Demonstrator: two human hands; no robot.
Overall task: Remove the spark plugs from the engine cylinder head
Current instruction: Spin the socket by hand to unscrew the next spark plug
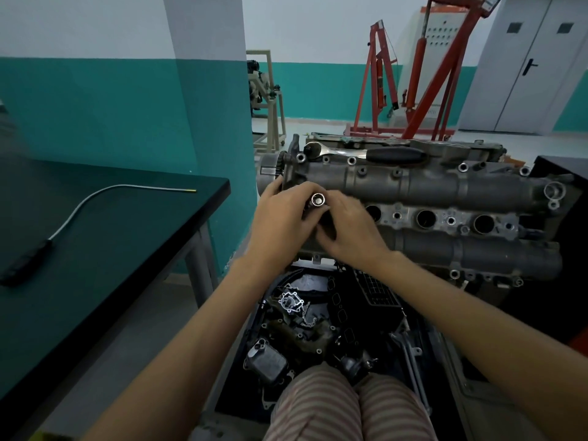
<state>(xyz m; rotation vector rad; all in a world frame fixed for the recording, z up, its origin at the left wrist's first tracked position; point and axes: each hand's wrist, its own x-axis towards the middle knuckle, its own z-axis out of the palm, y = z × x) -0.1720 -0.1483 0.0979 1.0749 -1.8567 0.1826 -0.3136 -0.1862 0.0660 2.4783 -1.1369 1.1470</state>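
Both hands meet over the left end of the engine cylinder head (413, 186), at the leftmost spark plug well, which they hide. The left hand (283, 211) curls its fingers around a spark plug socket (317, 199) whose open drive end faces up; the right hand (346, 230) pinches the same tool from the near right side, probably steadying it so it stays upright in the well while being turned or lifted by hand. Whether a plug sits inside the socket cannot be seen. To the right, three open plug wells (426, 218) lie in a row between the two cam covers; I cannot tell if plugs remain in them. A ratchet wrench (366, 153) rests on the far edge of the head, within reach for the next well. A flexible pickup tool (79, 211) lies on the dark table (191, 198) to the left, well apart. Loose engine parts (286, 329) fill the black tray below the head; a dropped plug could get lost among them. Red engine hoists (413, 74) stand far behind.
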